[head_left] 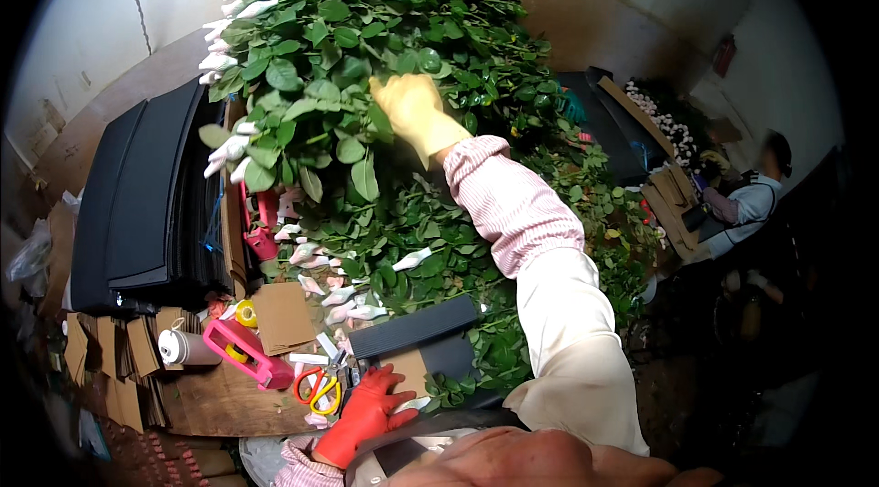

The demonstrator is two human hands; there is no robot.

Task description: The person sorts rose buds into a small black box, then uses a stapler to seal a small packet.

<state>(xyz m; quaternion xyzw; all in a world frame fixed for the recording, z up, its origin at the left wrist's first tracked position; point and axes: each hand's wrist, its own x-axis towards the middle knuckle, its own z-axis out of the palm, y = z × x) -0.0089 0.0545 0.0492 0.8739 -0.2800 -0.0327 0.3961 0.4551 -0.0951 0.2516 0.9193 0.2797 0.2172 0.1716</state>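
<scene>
My right hand (417,112), in a yellow rubber glove, reaches far forward and is closed around leafy rose stems (348,116), whose gripped part is hidden by leaves. Their buds (229,153), in white sleeves, point left. Behind it rises a large pile of similar roses (385,6). Near the table's front edge, my left hand (368,409) wears a red glove, its fingers spread over a piece of brown cardboard (414,375), holding nothing. Just left of it lie scissors (320,388) with orange and yellow handles. A dark corrugated strip (414,327) lies beyond the left hand.
A tall stack of black sheets (137,194) stands at left. Nearby are a pink tape dispenser (245,354), a white-lidded bottle (188,348) and cardboard pieces (284,318). More sleeved buds (339,295) lie mid-table. At far right, a person (746,208) sits beside more flowers.
</scene>
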